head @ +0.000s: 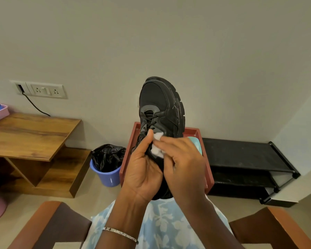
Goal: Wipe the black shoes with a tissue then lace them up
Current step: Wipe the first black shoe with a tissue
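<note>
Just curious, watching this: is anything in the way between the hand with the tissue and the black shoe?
Nothing visible. The right hand presses the white tissue straight onto the black shoe, while the left hand grips the shoe.

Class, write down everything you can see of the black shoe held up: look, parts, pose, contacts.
The black lace-up sports shoe is held in the air, toe pointing up and away. Its upper looks like matte mesh with smoother panels; thin black laces cross the front, and a chunky ridged sole shows on the right. The left hand grips its heel end; the right hand presses a crumpled white tissue against it.
</note>
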Motion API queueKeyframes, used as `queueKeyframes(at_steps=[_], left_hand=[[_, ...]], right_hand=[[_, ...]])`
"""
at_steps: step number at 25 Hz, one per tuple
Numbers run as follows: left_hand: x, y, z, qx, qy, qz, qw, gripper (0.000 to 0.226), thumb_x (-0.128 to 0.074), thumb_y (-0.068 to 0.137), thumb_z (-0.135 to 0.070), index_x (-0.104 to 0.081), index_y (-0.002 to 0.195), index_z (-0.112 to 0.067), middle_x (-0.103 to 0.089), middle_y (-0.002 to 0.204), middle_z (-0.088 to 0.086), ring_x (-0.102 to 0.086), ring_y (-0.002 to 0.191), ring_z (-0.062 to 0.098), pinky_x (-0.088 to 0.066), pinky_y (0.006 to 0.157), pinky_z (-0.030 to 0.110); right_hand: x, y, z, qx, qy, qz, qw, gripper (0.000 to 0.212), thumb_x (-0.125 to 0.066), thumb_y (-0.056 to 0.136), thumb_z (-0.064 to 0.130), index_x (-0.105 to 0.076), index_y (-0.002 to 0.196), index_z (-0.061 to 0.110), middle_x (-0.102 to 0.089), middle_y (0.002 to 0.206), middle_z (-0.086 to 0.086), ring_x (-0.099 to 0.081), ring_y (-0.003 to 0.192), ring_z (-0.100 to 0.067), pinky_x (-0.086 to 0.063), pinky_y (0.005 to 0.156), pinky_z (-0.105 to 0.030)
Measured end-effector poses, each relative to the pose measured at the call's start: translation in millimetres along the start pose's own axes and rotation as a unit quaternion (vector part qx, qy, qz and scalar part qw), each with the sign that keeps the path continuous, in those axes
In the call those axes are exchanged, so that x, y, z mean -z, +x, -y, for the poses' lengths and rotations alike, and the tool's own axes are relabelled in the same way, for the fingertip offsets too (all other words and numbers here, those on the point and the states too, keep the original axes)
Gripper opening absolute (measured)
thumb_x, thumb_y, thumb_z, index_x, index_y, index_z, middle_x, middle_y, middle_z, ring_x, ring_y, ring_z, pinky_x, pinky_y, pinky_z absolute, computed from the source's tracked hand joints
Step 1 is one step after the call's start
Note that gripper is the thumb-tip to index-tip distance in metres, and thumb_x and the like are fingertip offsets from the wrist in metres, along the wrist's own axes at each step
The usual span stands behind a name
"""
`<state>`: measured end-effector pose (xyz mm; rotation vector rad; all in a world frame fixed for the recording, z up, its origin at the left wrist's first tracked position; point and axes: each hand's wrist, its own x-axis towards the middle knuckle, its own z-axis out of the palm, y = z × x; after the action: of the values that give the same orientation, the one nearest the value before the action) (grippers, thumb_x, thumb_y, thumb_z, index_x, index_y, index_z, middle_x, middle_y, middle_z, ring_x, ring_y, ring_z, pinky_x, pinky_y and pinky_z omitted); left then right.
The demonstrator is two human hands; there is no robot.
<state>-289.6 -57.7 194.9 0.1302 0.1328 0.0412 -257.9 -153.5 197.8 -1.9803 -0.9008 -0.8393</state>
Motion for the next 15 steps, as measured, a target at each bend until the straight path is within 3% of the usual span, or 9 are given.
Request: queueKeyframes(at_steps=[3,5,6,8,10,13,15], left_hand=[[1.4,-6.7,-5.7,-0.026,0.084,-0.055,0.995,0.024,-0.072,0.082,-0.022,-0.08,0.093,-0.002,-0.075,0.102,0.018,-0.07,0.095,0.027,-0.051,0.102,0.039],[0.5,-11.5,-7.8,-0.033,0.087,-0.074,0.993,0.024,-0.067,0.082,-0.023,-0.081,0.084,-0.003,-0.076,0.098,0.017,-0.069,0.094,0.028,-0.047,0.106,0.042],[-0.7,-14.9,-7.0,-0.032,0.083,-0.062,0.994,0.026,-0.066,0.083,-0.023,-0.08,0.087,-0.002,-0.075,0.098,0.017,-0.07,0.092,0.027,-0.052,0.102,0.042],[-0.8,-16.7,-2.8,-0.037,0.052,-0.039,0.997,0.031,-0.067,0.08,-0.02,-0.076,0.1,0.002,-0.074,0.09,0.019,-0.074,0.08,0.025,-0.063,0.074,0.037],[-1.3,-18.2,-0.4,-0.047,0.024,-0.037,0.998,0.036,-0.072,0.079,-0.017,-0.069,0.109,0.003,-0.072,0.086,0.017,-0.075,0.074,0.024,-0.062,0.061,0.031],[-2.4,-19.6,-2.2,-0.002,0.0,0.0,1.0,0.045,-0.084,0.074,-0.017,-0.065,0.109,0.005,-0.067,0.091,0.017,-0.074,0.079,0.026,-0.063,0.065,0.034],[-1.1,-20.5,-7.0,0.019,0.049,-0.008,0.999,0.05,-0.076,0.082,-0.031,-0.068,0.118,0.002,-0.066,0.111,0.017,-0.069,0.104,0.029,-0.058,0.092,0.041]], right_hand=[[17.6,-28.0,12.7,0.017,0.01,0.074,0.997,0.023,-0.062,0.085,0.018,-0.081,0.097,0.021,-0.077,0.094,0.009,-0.069,0.08,-0.007,-0.051,0.076,-0.011],[20.9,-30.5,14.4,0.006,0.043,0.098,0.994,0.023,-0.063,0.085,0.022,-0.082,0.098,0.023,-0.077,0.094,0.011,-0.069,0.079,-0.004,-0.054,0.072,-0.016],[18.1,-26.8,13.0,0.003,0.056,0.092,0.994,0.022,-0.064,0.085,0.02,-0.081,0.099,0.022,-0.077,0.094,0.011,-0.069,0.08,-0.004,-0.055,0.073,-0.017],[9.4,-14.3,10.3,-0.011,0.07,0.055,0.996,0.022,-0.071,0.083,0.011,-0.08,0.101,0.018,-0.077,0.095,0.006,-0.07,0.083,-0.006,-0.055,0.077,-0.018],[4.3,-1.6,9.9,-0.021,0.066,0.036,0.997,0.023,-0.073,0.083,0.006,-0.079,0.104,0.015,-0.076,0.097,0.004,-0.069,0.086,-0.01,-0.056,0.079,-0.021],[12.1,-1.5,7.0,0.016,0.043,0.086,0.995,0.024,-0.065,0.087,0.011,-0.078,0.106,0.017,-0.073,0.096,0.004,-0.067,0.086,-0.014,-0.055,0.078,-0.025],[25.7,-13.3,3.3,0.016,0.06,0.147,0.987,0.028,-0.065,0.084,0.01,-0.079,0.103,0.023,-0.072,0.094,0.008,-0.066,0.084,-0.01,-0.058,0.074,-0.031]])
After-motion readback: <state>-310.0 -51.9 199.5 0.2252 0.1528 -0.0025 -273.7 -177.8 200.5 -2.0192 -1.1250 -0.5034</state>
